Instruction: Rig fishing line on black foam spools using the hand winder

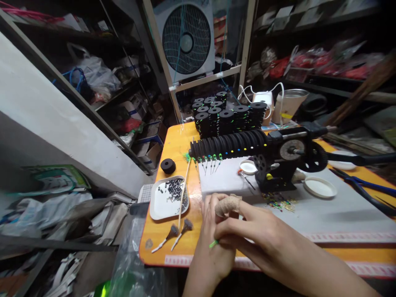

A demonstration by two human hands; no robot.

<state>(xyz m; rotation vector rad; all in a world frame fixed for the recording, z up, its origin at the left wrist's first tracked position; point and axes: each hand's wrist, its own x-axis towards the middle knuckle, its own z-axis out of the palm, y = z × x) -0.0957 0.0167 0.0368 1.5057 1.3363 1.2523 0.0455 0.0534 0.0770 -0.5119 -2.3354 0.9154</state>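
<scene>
Orange table (175, 144); green piece (213, 243) at right hand (250, 231) grip, against left hand (208, 247)

This is a small, crowded workshop. An orange counter (176, 144) carries a black hand-cranked winding machine (287, 159), stacks of black spools (229, 115) behind it and a tray of small metal parts (168, 198) at lower left. Metal shelves (102, 99) at upper left are stuffed with bags and boxes. A box fan (187, 39) stands at top centre.
</scene>
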